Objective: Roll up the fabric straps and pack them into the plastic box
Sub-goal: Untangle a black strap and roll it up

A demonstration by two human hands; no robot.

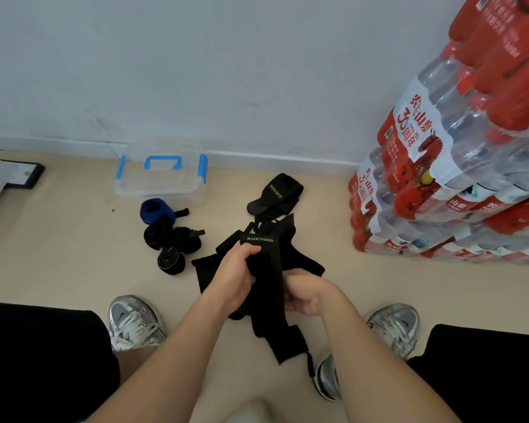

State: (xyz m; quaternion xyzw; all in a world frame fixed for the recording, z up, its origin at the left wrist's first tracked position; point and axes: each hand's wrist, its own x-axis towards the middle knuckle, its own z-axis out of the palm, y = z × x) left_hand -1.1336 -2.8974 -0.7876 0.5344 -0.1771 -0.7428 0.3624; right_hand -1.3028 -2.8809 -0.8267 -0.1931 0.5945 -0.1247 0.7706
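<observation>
Black strap (264, 270) gripped by left hand (235, 277), right hand (303, 293), both raised

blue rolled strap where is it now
Head view, left of centre: the blue rolled strap lies on the floor between the plastic box and the black rolls.

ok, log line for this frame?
left hand: grips black strap | right hand: grips same strap | strap: unrolled, tail hanging | rolled straps: four on floor by plastic box | box: lid on
</observation>
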